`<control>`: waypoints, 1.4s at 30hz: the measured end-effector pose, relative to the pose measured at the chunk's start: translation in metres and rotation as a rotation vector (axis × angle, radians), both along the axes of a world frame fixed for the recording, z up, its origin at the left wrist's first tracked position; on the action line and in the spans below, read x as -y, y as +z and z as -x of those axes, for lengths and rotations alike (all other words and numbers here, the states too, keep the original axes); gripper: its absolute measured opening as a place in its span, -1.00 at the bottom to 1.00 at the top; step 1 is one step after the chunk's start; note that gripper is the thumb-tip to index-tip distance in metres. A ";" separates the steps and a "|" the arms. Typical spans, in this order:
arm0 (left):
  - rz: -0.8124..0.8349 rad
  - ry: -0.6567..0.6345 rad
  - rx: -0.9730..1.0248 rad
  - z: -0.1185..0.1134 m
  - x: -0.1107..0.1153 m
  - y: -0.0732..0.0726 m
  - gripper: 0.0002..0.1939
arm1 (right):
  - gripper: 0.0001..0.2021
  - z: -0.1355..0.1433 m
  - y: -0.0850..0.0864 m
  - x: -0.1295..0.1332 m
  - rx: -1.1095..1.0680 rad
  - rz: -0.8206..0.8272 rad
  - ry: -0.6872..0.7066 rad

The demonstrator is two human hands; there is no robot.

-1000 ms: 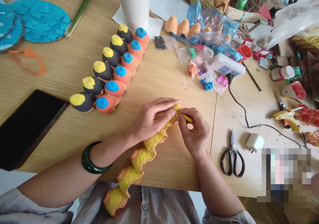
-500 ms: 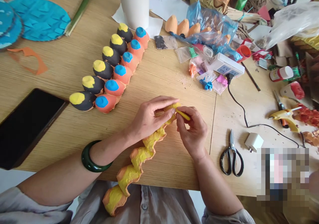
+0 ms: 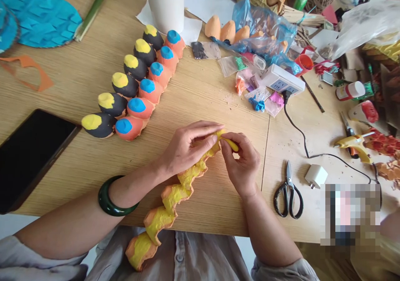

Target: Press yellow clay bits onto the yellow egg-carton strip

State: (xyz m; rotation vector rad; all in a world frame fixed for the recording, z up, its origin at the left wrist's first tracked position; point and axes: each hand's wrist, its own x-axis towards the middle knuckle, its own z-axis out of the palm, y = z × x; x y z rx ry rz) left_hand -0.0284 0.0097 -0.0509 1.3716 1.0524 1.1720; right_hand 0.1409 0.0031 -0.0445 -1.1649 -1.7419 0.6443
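A strip of orange egg carton, smeared with yellow on its facing side, slants from the table's front edge up to my hands. My left hand is closed round its far end, with the fingers over the top and the thumb along the near side. My right hand pinches a small, smooth lump of yellow modelling clay between thumb and forefinger, against the strip's end. The clay's tip is partly hidden between the two hands. A dark green bangle circles my left forearm.
Left of my hands stands a painted egg-carton piece with yellow and blue tips. A phone lies at left. Scissors, a white plug adapter, a power strip and a glue gun lie right. A white cup stands behind.
The view has shifted slightly, so the table items appear a little further left. Both hands keep their hold, and the yellow clay has turned slightly in my right fingers.
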 end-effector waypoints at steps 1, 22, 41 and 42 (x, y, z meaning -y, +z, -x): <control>-0.001 -0.002 0.007 0.000 0.000 0.000 -0.70 | -0.88 0.000 -0.001 0.000 -0.017 0.012 -0.002; -0.014 -0.004 -0.053 0.000 -0.001 -0.002 -0.68 | -0.90 0.005 -0.010 0.003 -0.360 0.334 -0.015; 0.092 0.015 -0.014 -0.002 -0.001 0.005 -0.70 | -0.86 0.005 0.003 -0.001 -0.454 0.411 -0.007; 0.100 0.013 -0.008 -0.002 -0.001 0.004 -0.70 | -0.86 0.004 0.004 -0.001 -0.473 0.411 -0.018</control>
